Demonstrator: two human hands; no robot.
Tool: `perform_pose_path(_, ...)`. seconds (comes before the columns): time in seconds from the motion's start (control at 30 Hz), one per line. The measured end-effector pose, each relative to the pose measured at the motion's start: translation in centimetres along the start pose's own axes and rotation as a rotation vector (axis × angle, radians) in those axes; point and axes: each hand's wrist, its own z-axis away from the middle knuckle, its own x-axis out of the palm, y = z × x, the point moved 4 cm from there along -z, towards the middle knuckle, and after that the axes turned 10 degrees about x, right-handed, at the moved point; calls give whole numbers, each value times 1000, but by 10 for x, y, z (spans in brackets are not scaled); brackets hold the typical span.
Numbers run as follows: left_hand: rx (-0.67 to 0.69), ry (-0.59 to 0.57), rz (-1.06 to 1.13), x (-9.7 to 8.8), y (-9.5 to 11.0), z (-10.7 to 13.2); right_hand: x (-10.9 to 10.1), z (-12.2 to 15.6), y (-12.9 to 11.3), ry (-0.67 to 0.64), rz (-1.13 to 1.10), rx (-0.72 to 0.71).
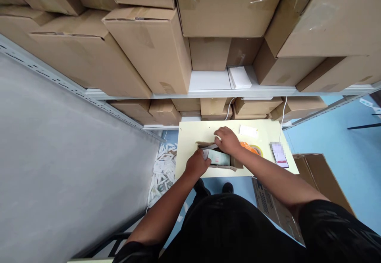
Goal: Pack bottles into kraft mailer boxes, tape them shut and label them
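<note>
A small open cardboard box (pixel 233 167) stands at the front of the pale yellow table, with a pale green-and-white carton (pixel 219 158) lying inside it. My left hand (pixel 198 164) is closed at the box's left end, fingers around the wall and thumb against the end of the pale carton. Over the back edge of the box is my right hand (pixel 228 140), its fingers curled beside a whitish flap or sheet; whether they grip it is hard to see. An orange tape dispenser (pixel 250 148) with yellowish tape lies right of the box, partly behind my right forearm.
The table (pixel 193 130) also bears a white card or packet (pixel 248 131) and a phone (pixel 279 154) with a white cable. Behind it, shelves hold stacked cardboard cartons (pixel 149 45). Paper scraps (pixel 163 167) cover the floor at left; large flattened cardboard (pixel 324 179) stands at right.
</note>
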Motion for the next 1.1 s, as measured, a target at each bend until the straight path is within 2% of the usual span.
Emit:
perform_pose_path(0.03, -4, -13, -8, 0, -1, 1, 4, 18, 5, 20, 54, 2)
perform_pose_path(0.13, 0, -35, -41, 2, -2, 2, 33, 60, 19, -211, 181, -1)
perform_pose_path(0.2, 17, -56, -71, 1, -2, 2, 51, 70, 26, -315, 229, 38)
perform_pose_path(0.33, 71, -151, -165, -5, 1, -1, 69, 55, 31, -352, 286, 114)
perform_pose_path(0.47, 180, -224, -133, -11, 0, -9, 79, 41, 33, -368, 302, 69)
perform_pose_path(0.6, 242, -312, -67, -4, -2, -18, 81, 44, 38, -336, 315, -19)
perform_pose_path(0.8, 267, -292, -362, 2, -3, -31, 68, 51, 47, -199, 277, -177)
perform_pose_path(0.9, 350, -290, -443, 9, -6, -37, 70, 49, 50, -175, 306, -180)
perform_pose_path(1.0, 400, -306, -469, 18, -12, -40, 74, 47, 52, -238, 313, -130)
perform_pose_path(1.1, 436, -267, -391, 20, -21, -35, 65, 57, 54, -250, 270, -134)
